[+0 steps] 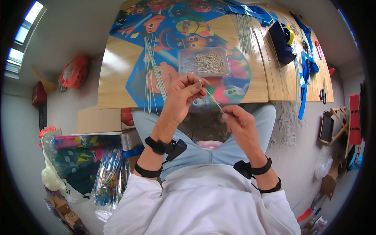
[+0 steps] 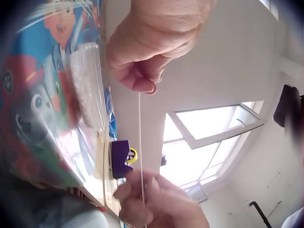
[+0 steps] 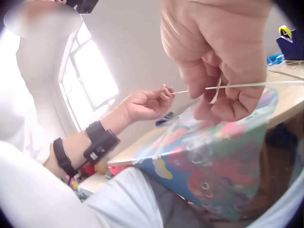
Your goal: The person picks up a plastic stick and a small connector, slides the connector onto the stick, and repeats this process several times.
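Note:
A thin white stick (image 1: 213, 99) runs slantwise between my two hands, above my lap at the table's near edge. My left hand (image 1: 183, 96) pinches its upper end between thumb and fingers. Lower down and to the right, my right hand (image 1: 241, 126) grips the same stick; in the right wrist view a length of it juts out past these fingers. Just beyond the left hand stands a clear plastic box (image 1: 180, 69) with small pale pieces (image 1: 211, 63) in it. Several loose thin sticks (image 1: 153, 74) lie on the table left of the box.
A printed cartoon sheet (image 1: 137, 90) covers part of the wooden table (image 1: 113, 62). Further right are a bundle of thin sticks (image 1: 244, 33), a dark tape dispenser (image 1: 281, 45), blue ribbon (image 1: 309, 66) and scissors (image 1: 322, 96). Wrapped packages (image 1: 111, 180) sit at lower left.

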The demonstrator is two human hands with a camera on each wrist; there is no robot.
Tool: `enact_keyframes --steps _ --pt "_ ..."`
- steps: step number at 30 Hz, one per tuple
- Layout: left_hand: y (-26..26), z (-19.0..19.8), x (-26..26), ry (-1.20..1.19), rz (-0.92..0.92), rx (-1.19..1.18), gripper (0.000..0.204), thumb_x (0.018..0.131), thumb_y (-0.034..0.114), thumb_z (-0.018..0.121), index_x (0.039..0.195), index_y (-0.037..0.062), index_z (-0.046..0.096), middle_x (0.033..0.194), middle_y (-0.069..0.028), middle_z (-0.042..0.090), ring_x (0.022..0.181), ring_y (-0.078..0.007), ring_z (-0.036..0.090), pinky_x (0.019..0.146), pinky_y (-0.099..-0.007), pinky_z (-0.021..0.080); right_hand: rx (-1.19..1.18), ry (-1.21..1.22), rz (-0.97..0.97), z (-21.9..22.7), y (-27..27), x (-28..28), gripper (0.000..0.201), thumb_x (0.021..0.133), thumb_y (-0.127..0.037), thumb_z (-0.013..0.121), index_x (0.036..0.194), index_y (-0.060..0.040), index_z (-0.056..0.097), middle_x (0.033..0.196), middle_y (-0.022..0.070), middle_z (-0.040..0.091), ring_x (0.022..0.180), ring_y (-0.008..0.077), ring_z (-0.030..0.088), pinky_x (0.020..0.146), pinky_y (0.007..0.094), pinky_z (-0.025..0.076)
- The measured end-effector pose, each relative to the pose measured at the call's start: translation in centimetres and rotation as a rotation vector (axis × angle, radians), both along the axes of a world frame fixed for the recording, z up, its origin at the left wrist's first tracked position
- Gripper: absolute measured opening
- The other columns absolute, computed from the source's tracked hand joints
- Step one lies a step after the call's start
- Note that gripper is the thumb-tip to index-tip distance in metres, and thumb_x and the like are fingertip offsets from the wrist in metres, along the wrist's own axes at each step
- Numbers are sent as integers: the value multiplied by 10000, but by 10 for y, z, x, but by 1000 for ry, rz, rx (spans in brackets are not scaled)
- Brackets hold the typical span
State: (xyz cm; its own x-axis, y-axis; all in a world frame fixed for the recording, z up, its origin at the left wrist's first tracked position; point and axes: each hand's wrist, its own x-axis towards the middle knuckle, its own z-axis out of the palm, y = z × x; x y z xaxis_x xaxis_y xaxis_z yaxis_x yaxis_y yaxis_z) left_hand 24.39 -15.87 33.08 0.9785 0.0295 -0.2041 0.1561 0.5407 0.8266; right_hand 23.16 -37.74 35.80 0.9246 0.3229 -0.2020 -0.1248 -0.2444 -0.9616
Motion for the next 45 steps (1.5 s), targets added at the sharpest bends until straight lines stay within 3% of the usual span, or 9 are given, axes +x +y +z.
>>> enact_keyframes --steps 4,13,25,29,32,35,38,41,45 --pt "-6 16 -7 -26 167 -133 85 946 99 668 957 17 650 950 -73 701 813 -144 688 734 -263 570 -94 -420 -53 10 -1 4 71 863 52 642 925 21 657 738 84 612 604 147 550 565 260 433" --pt "-1 2 -10 -54 120 -172 56 912 24 682 946 16 639 892 -144 710 723 -149 678 630 -257 548 -78 -495 8 27 -3 -3 85 856 73 627 914 15 649 707 83 565 546 156 500 516 278 394" --pt "2 5 -15 -20 101 -270 124 929 40 669 1046 9 647 884 -129 709 683 -129 656 608 -243 537 -78 -504 5 23 3 1 94 850 75 633 922 17 645 722 103 590 549 193 520 518 295 412" --pt "-6 18 -20 -25 3 -48 132 927 49 676 1039 21 612 845 -103 693 658 -113 642 559 -233 513 -92 -562 19 37 11 14 98 847 75 641 931 24 642 759 136 620 615 252 582 573 305 460" --pt "-20 28 -21 -81 -65 23 142 925 58 682 1023 28 583 826 -91 682 634 -104 631 530 -224 491 -6 -646 32 35 23 20 83 860 73 628 929 28 636 782 138 643 623 251 605 583 311 474" --pt "-24 30 -22 -105 -70 79 147 923 58 687 1005 24 569 825 -90 681 615 -101 623 519 -221 479 73 -591 66 28 26 22 55 875 65 619 911 26 634 787 144 661 628 253 621 593 319 485" --pt "-24 30 -25 -80 -78 63 144 914 39 691 1002 15 579 828 -88 682 608 -102 620 523 -224 482 95 -517 58 25 25 20 25 879 41 624 899 27 629 718 125 628 604 190 599 578 306 477" --pt "-24 35 -29 -42 -68 4 153 896 9 699 1015 11 602 836 -77 684 647 -100 628 563 -231 500 56 -316 12 24 19 22 48 895 -21 636 885 26 632 653 60 585 598 99 547 546 264 441" --pt "-33 29 -31 -140 26 6 178 868 -19 718 1023 11 636 884 -56 688 759 -96 638 653 -229 515 323 124 -41 37 15 26 136 931 -118 642 880 7 656 675 -20 579 577 15 462 492 189 331"
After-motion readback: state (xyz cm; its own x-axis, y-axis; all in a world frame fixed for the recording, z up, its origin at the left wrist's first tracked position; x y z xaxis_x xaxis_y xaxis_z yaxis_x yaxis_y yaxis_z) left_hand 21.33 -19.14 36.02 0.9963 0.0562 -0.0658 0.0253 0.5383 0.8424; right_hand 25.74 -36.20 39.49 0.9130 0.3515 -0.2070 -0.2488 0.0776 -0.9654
